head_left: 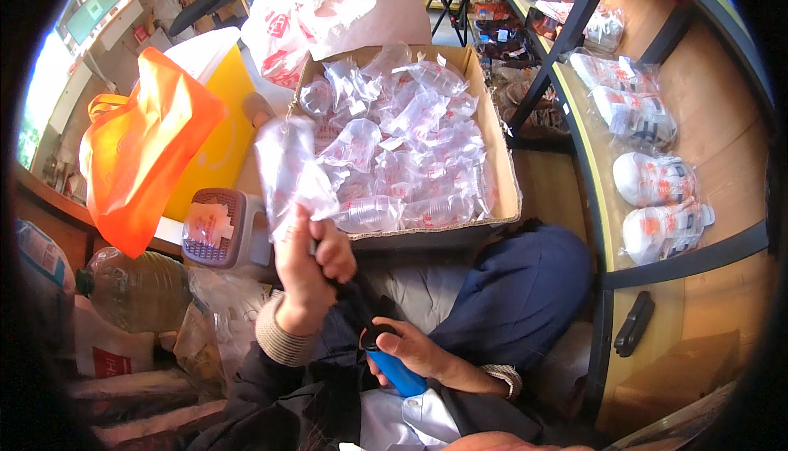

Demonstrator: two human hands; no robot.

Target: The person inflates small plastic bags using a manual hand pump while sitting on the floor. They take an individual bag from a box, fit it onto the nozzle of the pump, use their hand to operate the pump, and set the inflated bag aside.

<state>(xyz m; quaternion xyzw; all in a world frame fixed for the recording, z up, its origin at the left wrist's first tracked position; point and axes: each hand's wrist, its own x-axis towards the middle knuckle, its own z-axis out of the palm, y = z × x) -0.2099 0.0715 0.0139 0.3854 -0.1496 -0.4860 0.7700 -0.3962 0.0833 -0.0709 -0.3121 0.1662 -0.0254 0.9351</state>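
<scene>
My left hand [310, 258] is raised in front of the carton, its fingers closed around the lower end of a clear plastic pouch [289, 168]. The pouch stands up above the fist and is blurred. In my lap, my right hand [414, 352] wraps around a blue cylinder [400, 375] with a dark round top. A dark, narrow shape runs between the left fist and this top; whether it joins them I cannot tell. Beyond my hands, an open cardboard carton [510, 180] is filled with many clear plastic pouches [410, 135] with reddish print.
An orange bag [152, 147] and a yellow bag [217, 114] stand left, near a grey-purple plastic stool [246, 233]. A large bottle [139, 287] lies lower left. Shelves at right hold wrapped white shoes [657, 180]. A big white sack [353, 16] sits behind the carton.
</scene>
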